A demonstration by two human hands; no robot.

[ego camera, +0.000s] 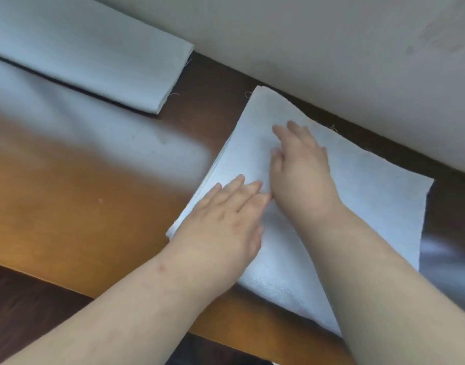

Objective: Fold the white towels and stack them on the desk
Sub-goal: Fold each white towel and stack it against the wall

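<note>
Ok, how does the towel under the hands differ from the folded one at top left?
The near towel is a broad squarish fold with both hands, left and right, flat on it; the far towel is a long narrow fold, untouched. The near one lies by the wall, the far one runs off the picture's left edge. Both are white, folded, on the desk.

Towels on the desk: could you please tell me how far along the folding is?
Done: a folded pile lies at the far left. In hand: left hand and right hand lie flat on the towel by the wall, pressing it. Left: it is not yet on the pile; no unfolded towels are in view.
</note>
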